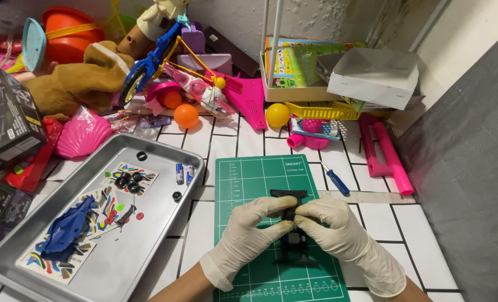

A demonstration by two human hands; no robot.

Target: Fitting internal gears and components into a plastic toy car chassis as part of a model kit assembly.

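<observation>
Head view: nearest, both gloved hands meet over the green cutting mat [243,179] at the near edge of the white tiled bench [411,240]. The left hand [254,226] and the right hand [338,229] have their fingers closed from either side on a black toy car chassis [289,229]. The chassis lies with its long axis running away from the person, its near end resting on the mat below the hands and its far end showing just above the fingertips. It sits squarely between the two hands, neither plainly nearer; both pinch its middle.

To the left, touching nothing on the mat, a metal tray [165,156] holds a blue car body shell [64,226], sticker sheets [100,210], small black wheels [128,182] and two small batteries [183,173]. Just right of the mat's far corner lies a blue-handled screwdriver [335,180].

Farther back, along the wall, toys are heaped: a brown plush toy [75,78], a blue toy bicycle [148,61], an orange ball [186,116], a yellow ball [277,114] and a white box [374,75].
</observation>
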